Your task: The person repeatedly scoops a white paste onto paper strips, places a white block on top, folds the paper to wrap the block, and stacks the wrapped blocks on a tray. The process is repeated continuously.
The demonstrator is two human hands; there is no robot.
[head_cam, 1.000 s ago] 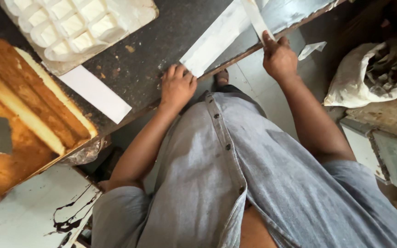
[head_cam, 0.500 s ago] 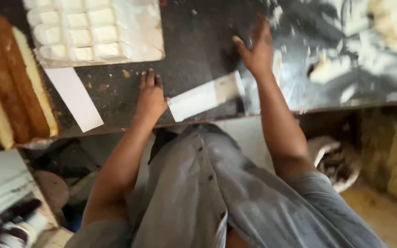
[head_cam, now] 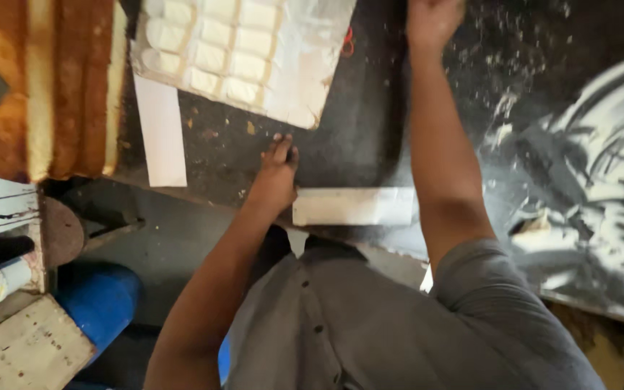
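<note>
Left hand [head_cam: 277,175] is laid flat, fingers extended, beside white strip [head_cam: 354,206] on dark surface [head_cam: 355,137]; nothing gripped. Right hand [head_cam: 433,20] is partly cropped; grip cannot be told.

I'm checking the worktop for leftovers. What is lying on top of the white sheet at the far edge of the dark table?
Rows of cream-topped cake squares cover most of the white sheet; its right part is bare and smeared. Whatever lies beneath the sheet is hidden.
</note>
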